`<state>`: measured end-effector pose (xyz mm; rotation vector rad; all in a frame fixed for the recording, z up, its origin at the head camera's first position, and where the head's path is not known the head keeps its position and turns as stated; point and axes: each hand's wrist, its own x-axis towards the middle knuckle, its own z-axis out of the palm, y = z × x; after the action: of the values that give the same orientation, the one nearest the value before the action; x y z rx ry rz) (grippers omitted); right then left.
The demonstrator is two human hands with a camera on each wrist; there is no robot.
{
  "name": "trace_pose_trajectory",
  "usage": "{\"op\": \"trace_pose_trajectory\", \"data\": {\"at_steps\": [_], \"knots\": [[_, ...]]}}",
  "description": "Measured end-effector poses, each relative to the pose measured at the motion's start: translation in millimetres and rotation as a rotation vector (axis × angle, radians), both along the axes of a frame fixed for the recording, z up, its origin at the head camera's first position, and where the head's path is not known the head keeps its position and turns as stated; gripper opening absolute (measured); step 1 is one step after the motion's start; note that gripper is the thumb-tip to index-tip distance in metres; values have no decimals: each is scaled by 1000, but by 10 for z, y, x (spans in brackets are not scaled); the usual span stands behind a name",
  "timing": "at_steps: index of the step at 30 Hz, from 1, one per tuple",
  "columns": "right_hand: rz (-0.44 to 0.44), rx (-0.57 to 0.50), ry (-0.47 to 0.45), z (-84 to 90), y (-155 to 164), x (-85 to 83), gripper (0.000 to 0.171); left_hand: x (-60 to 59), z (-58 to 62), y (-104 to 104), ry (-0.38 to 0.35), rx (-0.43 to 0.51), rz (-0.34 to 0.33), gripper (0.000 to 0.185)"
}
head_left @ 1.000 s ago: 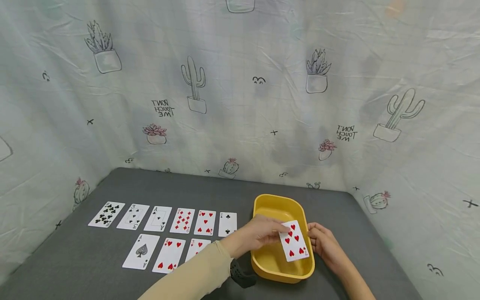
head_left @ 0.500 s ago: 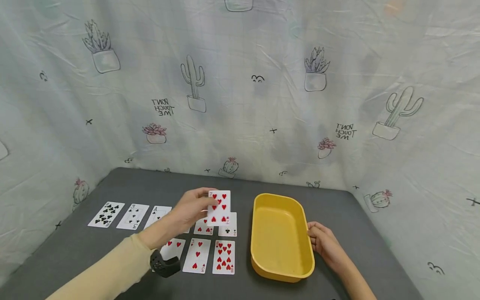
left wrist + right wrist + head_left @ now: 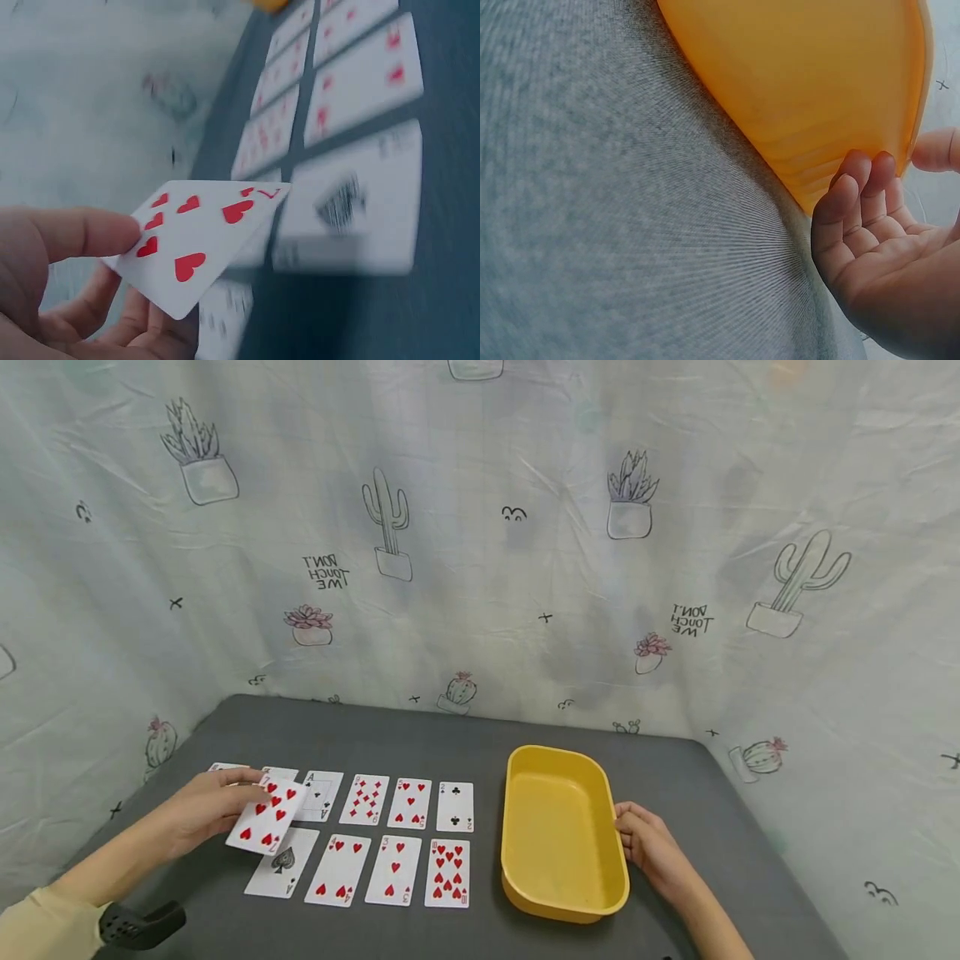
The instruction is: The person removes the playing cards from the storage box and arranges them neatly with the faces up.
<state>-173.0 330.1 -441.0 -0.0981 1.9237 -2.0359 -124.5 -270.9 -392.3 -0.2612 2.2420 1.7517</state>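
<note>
In the head view my left hand [image 3: 210, 806] pinches a seven of hearts [image 3: 267, 815] between thumb and fingers. The tilted card hovers over the left end of two rows of face-up playing cards. Just below it lies the ace of spades [image 3: 283, 863], and the ace of clubs [image 3: 318, 796] is partly covered by it. Two cards at the far left are mostly hidden behind that hand and card. On the right, my right hand [image 3: 654, 847] holds the side of a yellow bin [image 3: 555, 917]; its fingertips touch the outer wall in the right wrist view, with the thumb at the rim.
The back row also has the nine of diamonds [image 3: 364, 800], five of hearts [image 3: 410, 803] and two of clubs [image 3: 455, 807]. In front lie the four of hearts [image 3: 337, 870], three of hearts [image 3: 393, 871] and ten of hearts [image 3: 447, 873]. A patterned curtain [image 3: 480, 568] surrounds the grey table [image 3: 315, 931].
My left hand has carried the seven of hearts from above the bin leftward across the cards to their left end. My right hand has stayed at the bin.
</note>
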Motion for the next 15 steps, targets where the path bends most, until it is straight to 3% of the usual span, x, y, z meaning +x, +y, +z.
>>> {"op": "trace_pose_trajectory", "data": {"at_steps": [3, 7, 11, 15], "knots": [[0, -1, 5, 10, -6, 0, 19, 71, -120, -292, -35, -33, 10, 64], [-16, 4, -6, -9, -10, -11, 19, 142, -248, -519, -71, -20, 32, 61], [-36, 12, -17, -54, -9, -24, 19, 213, -307, -602, -74, 12, 27, 57], [-16, 6, 8, -65, 2, -22, 20, 258, -309, -593, -45, -104, 14, 56]]}}
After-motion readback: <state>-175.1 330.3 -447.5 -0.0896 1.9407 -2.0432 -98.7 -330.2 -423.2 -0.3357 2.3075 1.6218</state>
